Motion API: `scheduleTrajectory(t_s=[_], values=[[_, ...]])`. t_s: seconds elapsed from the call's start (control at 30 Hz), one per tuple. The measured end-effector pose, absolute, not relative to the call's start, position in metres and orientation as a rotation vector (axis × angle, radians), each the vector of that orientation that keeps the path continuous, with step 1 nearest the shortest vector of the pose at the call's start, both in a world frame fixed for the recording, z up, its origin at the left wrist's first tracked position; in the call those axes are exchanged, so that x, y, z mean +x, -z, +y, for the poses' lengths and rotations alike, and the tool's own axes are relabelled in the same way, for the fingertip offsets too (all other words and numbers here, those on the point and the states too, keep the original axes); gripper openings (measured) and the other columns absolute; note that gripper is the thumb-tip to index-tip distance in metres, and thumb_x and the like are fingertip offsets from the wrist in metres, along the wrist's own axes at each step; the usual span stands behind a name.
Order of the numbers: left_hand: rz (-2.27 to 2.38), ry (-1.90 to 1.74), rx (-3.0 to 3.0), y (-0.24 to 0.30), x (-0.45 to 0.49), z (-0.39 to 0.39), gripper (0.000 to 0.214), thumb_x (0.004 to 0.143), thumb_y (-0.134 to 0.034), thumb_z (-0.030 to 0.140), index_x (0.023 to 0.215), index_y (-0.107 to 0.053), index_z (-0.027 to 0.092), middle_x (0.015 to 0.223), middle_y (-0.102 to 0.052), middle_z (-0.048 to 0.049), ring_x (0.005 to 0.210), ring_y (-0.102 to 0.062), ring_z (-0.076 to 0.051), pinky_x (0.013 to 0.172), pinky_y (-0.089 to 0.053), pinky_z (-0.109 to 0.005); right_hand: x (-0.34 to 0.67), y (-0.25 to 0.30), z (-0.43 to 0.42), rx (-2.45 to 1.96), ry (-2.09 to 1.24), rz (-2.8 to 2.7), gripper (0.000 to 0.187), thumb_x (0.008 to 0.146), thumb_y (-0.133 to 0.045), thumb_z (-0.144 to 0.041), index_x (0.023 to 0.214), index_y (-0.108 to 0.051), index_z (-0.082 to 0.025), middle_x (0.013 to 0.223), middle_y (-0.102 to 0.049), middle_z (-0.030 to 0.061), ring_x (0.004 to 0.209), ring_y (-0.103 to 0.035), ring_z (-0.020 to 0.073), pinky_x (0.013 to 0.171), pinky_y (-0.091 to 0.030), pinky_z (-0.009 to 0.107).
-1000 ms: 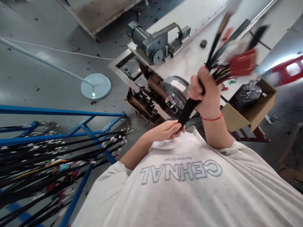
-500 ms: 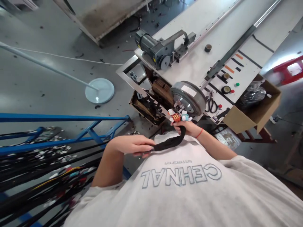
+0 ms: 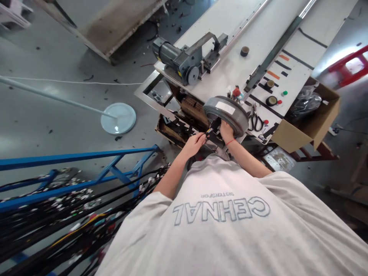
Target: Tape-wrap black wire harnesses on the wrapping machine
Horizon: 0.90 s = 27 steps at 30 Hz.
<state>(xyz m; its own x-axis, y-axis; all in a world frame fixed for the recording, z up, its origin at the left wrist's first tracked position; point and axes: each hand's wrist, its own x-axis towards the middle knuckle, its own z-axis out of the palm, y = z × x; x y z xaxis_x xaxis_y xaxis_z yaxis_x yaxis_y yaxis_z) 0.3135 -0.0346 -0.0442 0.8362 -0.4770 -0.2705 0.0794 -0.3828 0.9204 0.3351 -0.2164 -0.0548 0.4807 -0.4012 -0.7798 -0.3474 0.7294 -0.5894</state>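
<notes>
Black cable harness (image 3: 210, 131), at the near edge of the worktop (image 3: 214, 28): end pinched in the left hand (image 3: 196, 143), presumably to steady it before the grey ring (image 3: 225, 108); right hand (image 3: 227, 131) partly inside, grip hidden.

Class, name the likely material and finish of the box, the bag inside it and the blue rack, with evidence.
Box: matt brown cardboard, judging by its thin folded flaps.
Bag: probably clear, glossy plastic film; it looks crumpled and glints.
Rack: perhaps painted metal, with smooth blue bars.

right hand (image 3: 227, 131) with fingertips hidden at grey ring (image 3: 238, 115), wire bundle (image 3: 214, 124) partly covered, blue rack (image 3: 80, 156) cut off left
</notes>
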Motion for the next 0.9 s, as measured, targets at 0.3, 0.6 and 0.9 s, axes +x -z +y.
scheduleTrajectory(t_s=[0.3,0.6,0.9], values=[[-0.351,0.439,1.956,0.046,0.345,-0.047,0.040,0.095,-0.040,0.046,0.085,-0.060,0.013,0.061,-0.047,0.0016,0.055,-0.039,-0.011,0.056,-0.033,-0.023,0.302,0.077,-0.214,-2.231,0.030,0.305,0.012,0.082,-0.061,-0.025,0.090,-0.063,-0.015,0.108,-0.067,0.0178,0.107,-0.060,0.0302,0.100,-0.044,0.043],[-0.325,0.530,1.802,0.063,0.332,-0.045,0.050,0.093,-0.044,0.057,0.101,-0.063,0.012,0.059,-0.042,0.0039,0.051,-0.036,-0.010,0.051,-0.031,-0.023,0.287,0.071,-0.228,-1.951,-0.232,0.392,0.013,0.081,-0.054,-0.024,0.069,-0.051,-0.020,0.065,-0.061,0.0012,0.057,-0.054,0.0140,0.063,-0.046,0.028],[-0.465,0.505,2.076,0.084,0.314,-0.035,0.033,0.100,-0.038,0.035,0.095,-0.062,0.013,0.068,-0.058,-0.0020,0.065,-0.053,-0.014,0.071,-0.041,-0.025,0.323,0.050,-0.206,-1.873,-0.117,0.145,0.021,0.087,-0.053,-0.038,0.077,-0.054,-0.020,0.073,-0.064,-0.0005,0.067,-0.059,0.0126,0.068,-0.046,0.024]])
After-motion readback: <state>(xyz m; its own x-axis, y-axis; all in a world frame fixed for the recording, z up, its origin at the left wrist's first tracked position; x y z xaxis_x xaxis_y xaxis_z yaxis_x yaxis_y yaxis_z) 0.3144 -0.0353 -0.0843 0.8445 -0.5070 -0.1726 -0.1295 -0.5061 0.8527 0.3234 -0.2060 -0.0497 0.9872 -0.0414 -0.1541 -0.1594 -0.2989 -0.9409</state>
